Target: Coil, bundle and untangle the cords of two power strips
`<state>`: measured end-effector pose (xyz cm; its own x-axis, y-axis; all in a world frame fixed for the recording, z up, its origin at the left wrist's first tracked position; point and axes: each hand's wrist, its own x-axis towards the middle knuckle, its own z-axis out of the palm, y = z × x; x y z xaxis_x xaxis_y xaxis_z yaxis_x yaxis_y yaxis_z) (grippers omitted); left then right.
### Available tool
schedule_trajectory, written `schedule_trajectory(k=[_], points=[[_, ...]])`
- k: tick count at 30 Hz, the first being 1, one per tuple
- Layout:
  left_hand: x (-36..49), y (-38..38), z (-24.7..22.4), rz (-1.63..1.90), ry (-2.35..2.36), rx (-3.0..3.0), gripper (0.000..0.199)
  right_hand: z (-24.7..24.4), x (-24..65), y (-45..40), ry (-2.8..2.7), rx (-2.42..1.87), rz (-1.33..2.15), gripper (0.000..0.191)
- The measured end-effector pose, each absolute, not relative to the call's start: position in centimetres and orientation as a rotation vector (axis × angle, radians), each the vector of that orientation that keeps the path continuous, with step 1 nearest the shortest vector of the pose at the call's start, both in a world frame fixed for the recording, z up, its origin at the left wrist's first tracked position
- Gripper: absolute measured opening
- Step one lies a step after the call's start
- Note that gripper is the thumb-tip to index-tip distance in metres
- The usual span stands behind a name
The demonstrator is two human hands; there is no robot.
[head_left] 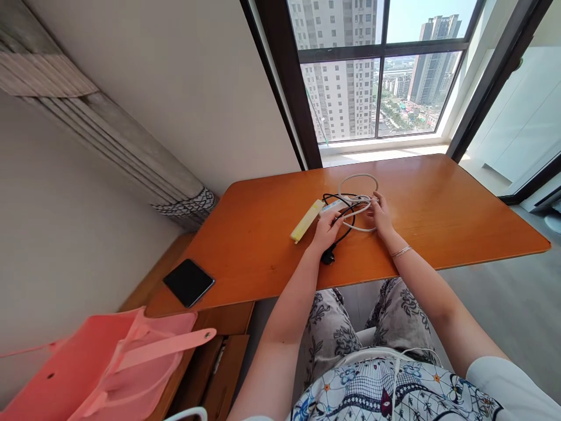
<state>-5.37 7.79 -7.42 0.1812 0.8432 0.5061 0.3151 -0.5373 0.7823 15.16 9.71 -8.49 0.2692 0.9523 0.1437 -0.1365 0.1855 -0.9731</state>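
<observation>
My left hand [326, 231] is closed at the near end of a white power strip [335, 206], with a black cord looping over and beside the fingers. The black plug [328, 256] of that cord lies on the table just below my left wrist. Fingers of my right hand [380, 215] are closed on a bunched white cable [360, 228], whose loops spread between both hands and stand up behind them. Left of the white strip, a yellowish power strip [307, 222] lies slantwise on the tabletop. Where the cords cross, I cannot tell which runs to which strip.
The orange-brown wooden table [254, 234] has its near edge at my lap. A black phone or tablet [189, 283] lies at its left corner. Below it, a pink bag or holder [144, 351] hangs over the side. A window [381, 76] stands behind the table.
</observation>
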Motion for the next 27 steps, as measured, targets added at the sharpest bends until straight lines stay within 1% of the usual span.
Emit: schedule_trajectory(k=[3,7,10,12,13,16,17,18,20,24,27], points=[[-5.4,8.2,-7.8,1.481,1.006,1.655,0.039,-8.4,15.0,9.5,-1.035,-1.095,0.897,0.065],[-5.1,8.6,-7.5,1.637,0.865,1.184,0.033,-8.3,14.5,9.0,-1.115,-1.112,0.751,0.069],[-4.8,8.6,-6.8,1.69,0.791,0.895,0.029,-8.2,14.3,8.7,-1.148,-1.129,0.611,0.071],[-4.8,8.5,-6.2,1.704,0.746,0.761,0.029,-8.2,14.5,8.7,-1.149,-1.13,0.532,0.064],[-4.8,8.4,-6.0,1.703,0.728,0.712,0.029,-8.2,14.6,8.7,-1.149,-1.138,0.508,0.057],[-4.9,8.2,-5.4,1.684,0.688,0.628,0.028,-8.1,14.9,8.8,-1.234,-1.243,0.521,0.027],[-4.9,8.2,-5.3,1.678,0.678,0.612,0.027,-8.0,14.9,8.8,-1.309,-1.294,0.543,0.019],[-5.0,8.1,-5.2,1.676,0.671,0.597,0.026,-7.9,14.8,8.7,-1.404,-1.337,0.563,0.016],[-5.1,8.1,-5.0,1.68,0.661,0.56,0.024,-7.4,14.6,8.1,-1.618,-1.377,0.566,0.02],[-5.3,8.2,-4.8,1.71,0.635,0.465,0.022,-6.1,14.0,6.3,-2.075,-1.254,0.62,0.027],[-5.7,8.3,-4.6,1.714,0.599,0.383,0.023,-5.6,13.8,5.3,-2.35,-1.237,0.568,0.025]])
